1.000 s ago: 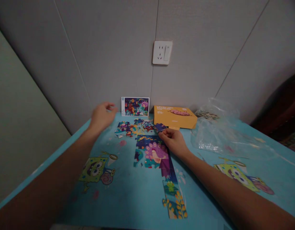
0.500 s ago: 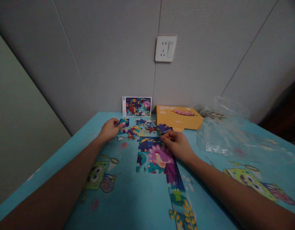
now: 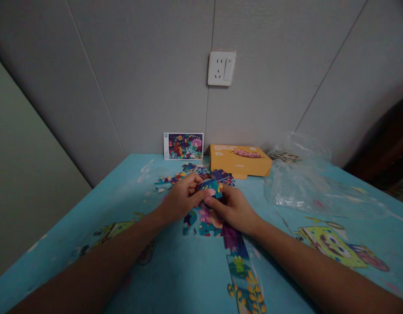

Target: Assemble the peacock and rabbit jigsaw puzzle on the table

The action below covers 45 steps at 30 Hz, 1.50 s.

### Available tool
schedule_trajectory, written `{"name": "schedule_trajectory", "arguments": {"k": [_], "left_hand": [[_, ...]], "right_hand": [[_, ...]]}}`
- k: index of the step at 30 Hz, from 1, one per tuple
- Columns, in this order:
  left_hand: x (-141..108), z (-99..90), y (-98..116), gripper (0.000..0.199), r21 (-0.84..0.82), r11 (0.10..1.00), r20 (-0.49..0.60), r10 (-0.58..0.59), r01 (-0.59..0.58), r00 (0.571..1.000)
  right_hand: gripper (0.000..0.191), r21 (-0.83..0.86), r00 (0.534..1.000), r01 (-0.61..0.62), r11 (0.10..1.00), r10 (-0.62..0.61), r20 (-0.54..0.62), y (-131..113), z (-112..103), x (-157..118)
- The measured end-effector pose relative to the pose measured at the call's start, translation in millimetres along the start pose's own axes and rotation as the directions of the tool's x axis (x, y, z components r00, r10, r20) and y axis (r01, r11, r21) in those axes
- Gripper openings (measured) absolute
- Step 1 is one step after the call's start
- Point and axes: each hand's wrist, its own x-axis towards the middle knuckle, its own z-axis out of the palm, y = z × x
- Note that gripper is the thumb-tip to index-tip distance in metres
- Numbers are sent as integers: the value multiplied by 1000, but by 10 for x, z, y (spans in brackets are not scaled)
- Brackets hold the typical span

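Head view: showing loose pieces (image 3: 189, 167) just beyond the left hand (image 3: 180, 198), with a picture card (image 3: 184, 147) farther beyond it. Pinching a colourful puzzle piece (image 3: 211, 185) between the thumb and fingers of the left hand, and gripping its opposite side with the right hand (image 3: 237, 210). Holding it between both hands, above a partly joined puzzle (image 3: 206, 227) extending toward the near side of the desk (image 3: 162, 270). Showing dark blue pieces (image 3: 221, 175) just beyond the right hand, an orange box (image 3: 238, 162) farther beyond, and a clear plastic bag (image 3: 292, 187) to its right.
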Motion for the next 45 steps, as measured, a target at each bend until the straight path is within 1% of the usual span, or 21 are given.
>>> {"name": "schedule_trajectory", "arguments": {"k": [3,6,9,13,15,17,19,23,26,31,35,40,43,45], "left_hand": [[-7,-31,-23,28,-57,998,57,31,-28,998],[9,-90,-25,28,-58,998,58,30,-27,998],[23,-101,-15,28,-49,999,19,1,0,1000],[53,-122,-30,26,-41,999,-55,-28,26,998],[69,-152,-32,27,-20,999,-94,-27,25,995],[76,-180,-18,26,-13,1000,-126,-11,9,992],[75,-190,8,27,-35,999,-134,-5,0,991],[60,-152,38,34,-99,994,-68,-53,46,996],[55,-122,25,37,-111,992,-41,-66,61,997],[63,-152,-19,38,-95,993,-20,-71,69,997],[74,-174,-54,36,-46,995,-2,-89,89,996],[72,-176,-47,34,-29,997,7,-70,70,998],[51,-184,-45,29,-35,998,48,-48,49,998],[33,-182,-63,29,-28,999,103,-36,39,994]], "right_hand": [[35,55,998,-53,997,55,-25,29,15,-1],[41,76,996,-49,996,55,-67,60,10,26],[42,102,987,-44,994,59,-150,63,-9,50],[46,115,946,-54,992,88,-311,43,-74,67],[46,127,938,-32,991,74,-338,27,-108,65],[46,126,945,-10,992,51,-324,13,-126,56],[46,124,961,-14,992,48,-274,7,-124,45],[44,91,984,-52,994,67,-167,36,-93,35],[42,76,989,-57,995,67,-130,64,-74,39],[40,45,989,-51,998,56,-136,84,-63,47],[41,-14,989,-47,999,44,-145,97,-76,37],[43,-12,990,-52,999,50,-131,87,-86,19],[42,0,990,-56,998,56,-131,99,-86,27],[40,-2,991,-43,999,42,-128,115,-89,38]]}}
